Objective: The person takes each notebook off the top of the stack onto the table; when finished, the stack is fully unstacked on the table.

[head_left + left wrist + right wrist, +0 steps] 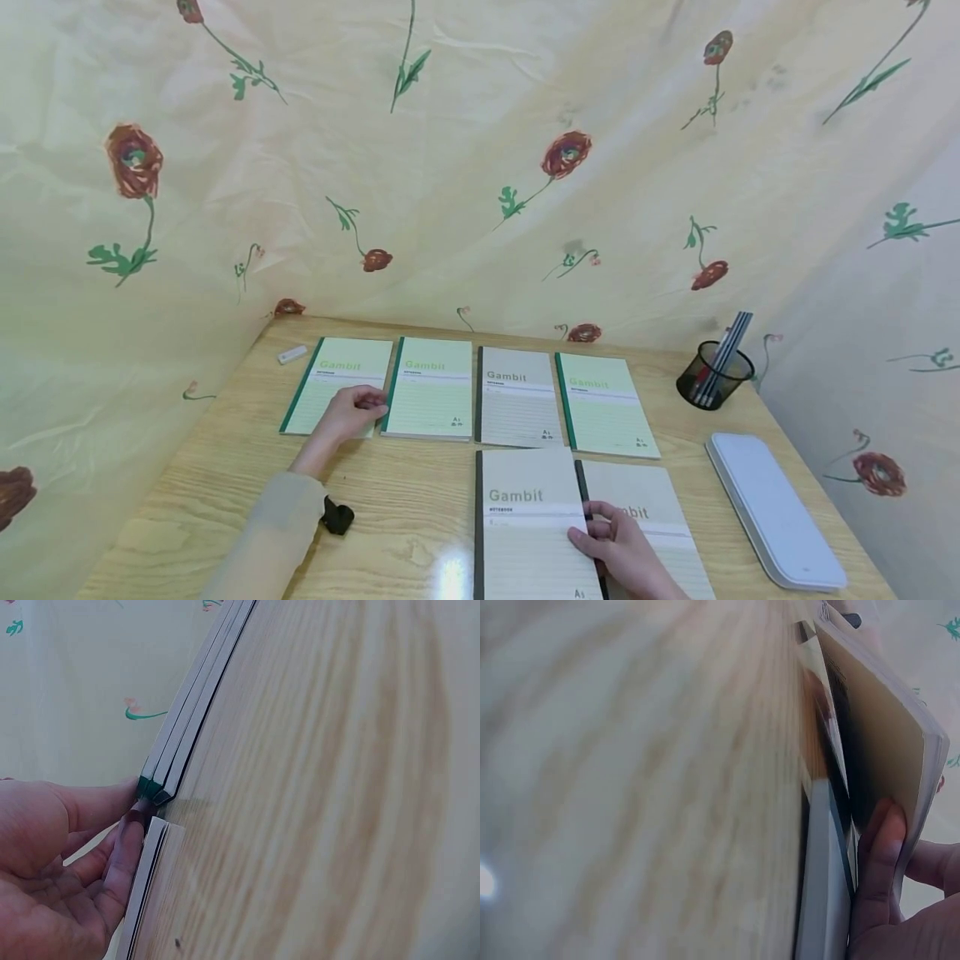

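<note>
My left hand [351,415] reaches over a green-spined notebook [305,398], its thumb and fingertips at the spine of the second green notebook [431,387]. In the left wrist view, the thumb and a finger meet at the green spines [150,787] of a small stack. My right hand [618,546] grips a grey Gambit notebook [528,529] by its right edge, thumb on the cover. The right wrist view shows fingers [885,840] under this notebook [892,727], which is tilted up from the table. It overlaps another grey notebook [660,533], partly hidden by that hand.
Another grey notebook [517,408] and a green one [611,408] continue the back row. At right stand a black mesh pen cup [708,392] with pens and a pale flat case [780,512]. A white eraser-like block [292,355] lies at back left. Flowered cloth [450,167] hangs behind.
</note>
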Available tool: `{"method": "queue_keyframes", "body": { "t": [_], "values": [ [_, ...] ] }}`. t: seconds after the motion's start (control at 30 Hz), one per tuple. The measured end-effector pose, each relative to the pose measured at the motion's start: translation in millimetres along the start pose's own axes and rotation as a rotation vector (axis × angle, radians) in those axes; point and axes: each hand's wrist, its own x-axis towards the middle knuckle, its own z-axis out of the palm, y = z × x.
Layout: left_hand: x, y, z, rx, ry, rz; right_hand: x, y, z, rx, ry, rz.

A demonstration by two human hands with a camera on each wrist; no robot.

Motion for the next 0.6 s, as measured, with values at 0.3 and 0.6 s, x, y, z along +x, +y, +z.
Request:
{"method": "queue_keyframes", "body": {
  "t": [0.3, 0.6],
  "values": [
    [-0.9, 0.6, 0.3, 0.000, -0.006, 0.008, -2.9, 2.8, 2.9, -0.057, 0.015, -0.050],
    [0.2, -0.9, -0.4, 0.003, -0.003, 0.017, -2.8, 1.2, 10.1, -0.133, 0.110, -0.026]
  ]
}}
